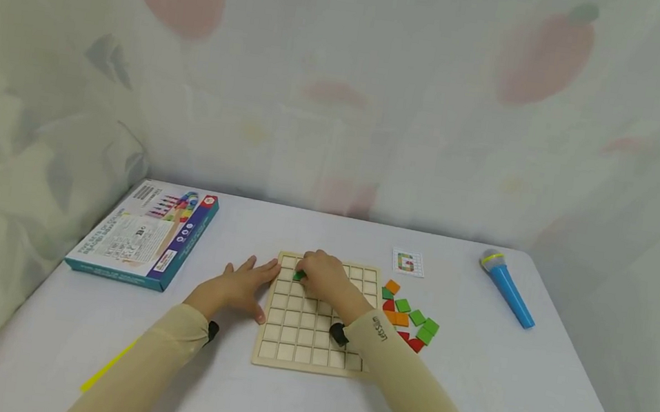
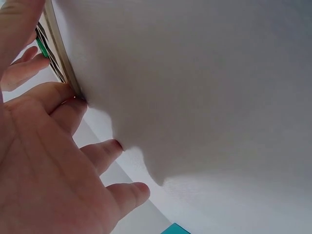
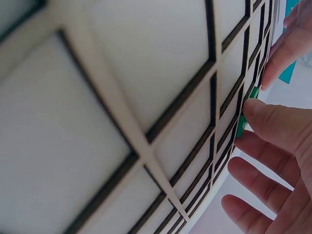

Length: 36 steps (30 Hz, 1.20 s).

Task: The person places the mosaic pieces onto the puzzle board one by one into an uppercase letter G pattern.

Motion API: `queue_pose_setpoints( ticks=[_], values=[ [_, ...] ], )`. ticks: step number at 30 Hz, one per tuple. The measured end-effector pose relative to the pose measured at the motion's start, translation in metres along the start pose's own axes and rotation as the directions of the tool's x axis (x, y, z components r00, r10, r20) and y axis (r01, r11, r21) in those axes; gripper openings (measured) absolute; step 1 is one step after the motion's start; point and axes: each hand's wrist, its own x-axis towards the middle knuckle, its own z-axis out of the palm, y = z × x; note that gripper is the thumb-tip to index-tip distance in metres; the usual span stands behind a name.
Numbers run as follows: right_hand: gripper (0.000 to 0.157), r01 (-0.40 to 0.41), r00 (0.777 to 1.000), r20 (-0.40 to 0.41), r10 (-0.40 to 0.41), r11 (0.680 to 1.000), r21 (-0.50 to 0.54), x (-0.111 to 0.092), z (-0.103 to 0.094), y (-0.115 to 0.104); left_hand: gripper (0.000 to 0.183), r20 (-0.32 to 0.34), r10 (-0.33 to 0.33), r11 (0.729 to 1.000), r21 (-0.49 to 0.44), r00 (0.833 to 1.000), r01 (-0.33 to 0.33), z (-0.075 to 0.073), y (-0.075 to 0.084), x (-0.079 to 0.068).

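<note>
Partly hidden green tile [image 3: 241,126] pinched in right hand [image 1: 325,278]; left hand [image 1: 236,289] splayed against board [image 1: 308,368]

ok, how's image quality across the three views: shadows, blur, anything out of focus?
Head: soft, fairly even light, faint shadow by the left sleeve, pattern card too small for fine detail; left wrist: the left hand casts a soft, finger-edged shadow on the tabletop; right wrist: board blurred at upper left, apparently nearest the lens, dividers farther off crisper.
</note>
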Motion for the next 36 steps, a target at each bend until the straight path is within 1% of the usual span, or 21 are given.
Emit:
queue_pose_setpoints(
  ticks=[5, 10, 14, 17, 22, 27, 30, 33, 36],
  values=[
    [0.017, -0.002, 1.000, 0.006, 0.002, 1.000, 0.019, -0.003, -0.004, -0.001, 0.109, 0.009, -0.009, 1.000, 0.002, 1.000, 0.009, -0.003, 0.002, -0.001],
    [0.021, -0.001, 1.000, 0.008, 0.001, 1.000, 0.006, -0.006, -0.009, 0.000, 0.109, 0.014, -0.021, 1.000, -0.004, 1.000, 0.021, -0.004, 0.004, -0.001],
    [0.025, -0.017, 1.000, 0.004, 0.017, 1.000, -0.004, -0.013, -0.018, 0.003, 0.109, 0.013, -0.023, 1.000, -0.010, 1.000, 0.023, -0.003, 0.003, 0.000],
    [0.027, -0.037, 0.999, 0.005, 0.037, 0.999, 0.021, -0.020, -0.025, 0.009, 0.110, 0.014, -0.020, 1.000, -0.011, 1.000, 0.020, -0.003, 0.002, 0.001],
    [0.030, -0.072, 0.997, -0.034, 0.075, 0.995, 0.067, -0.035, -0.034, 0.031, 0.110, 0.003, -0.003, 1.000, -0.003, 1.000, 0.003, -0.005, 0.000, 0.002],
    [0.029, -0.113, 0.991, -0.068, 0.118, 0.991, 0.073, -0.054, -0.036, 0.059, 0.111, 0.005, -0.012, 1.000, -0.009, 1.000, 0.012, -0.008, 0.000, 0.002],
    [0.028, -0.142, 0.985, -0.082, 0.150, 0.985, 0.095, -0.071, -0.037, 0.075, 0.112, 0.006, -0.009, 1.000, -0.016, 1.000, 0.009, -0.007, 0.000, 0.002],
    [0.027, -0.174, 0.978, -0.094, 0.187, 0.976, 0.128, -0.091, -0.037, 0.090, 0.113, 0.000, 0.006, 1.000, -0.016, 1.000, -0.006, -0.002, -0.003, 0.004],
    [0.025, -0.214, 0.969, -0.090, 0.229, 0.965, 0.150, -0.112, -0.035, 0.106, 0.113, -0.006, 0.017, 1.000, -0.016, 1.000, -0.017, 0.001, -0.004, 0.003]
  ],
)
